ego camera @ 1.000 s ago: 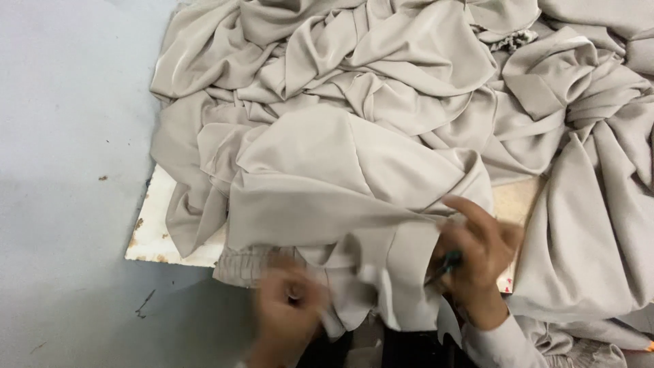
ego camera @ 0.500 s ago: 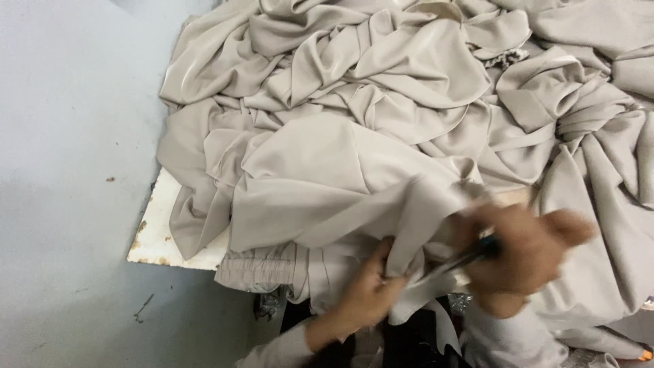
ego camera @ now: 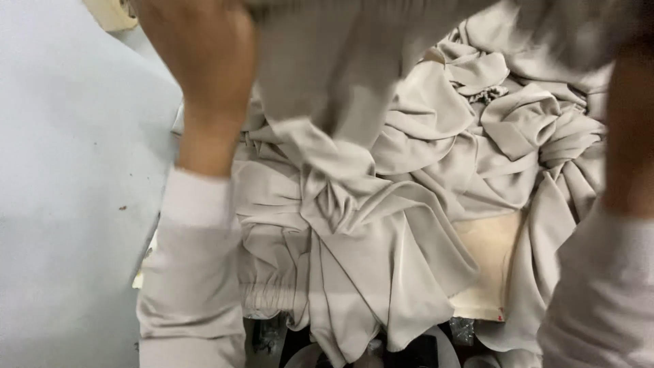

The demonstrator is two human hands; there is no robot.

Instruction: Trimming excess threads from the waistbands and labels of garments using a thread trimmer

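Two raised hands, left hand (ego camera: 197, 61) gripping lifted beige garment (ego camera: 320, 75), right hand's grip out of frame, cannot tell, fabric pile (ego camera: 422, 204) on cream board (ego camera: 487, 266) below

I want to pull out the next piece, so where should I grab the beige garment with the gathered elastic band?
Probably grip the gathered elastic band itself, coming from the near edge of the pile. It lies exposed at the front, bunched thick enough to pinch, while the rest of the garment is tangled under other folds.

No packages, labels, signs or screens show here. The view holds only heaped beige cloth, a pale board beneath it and grey floor; nothing printed or boxed can be made out among them.
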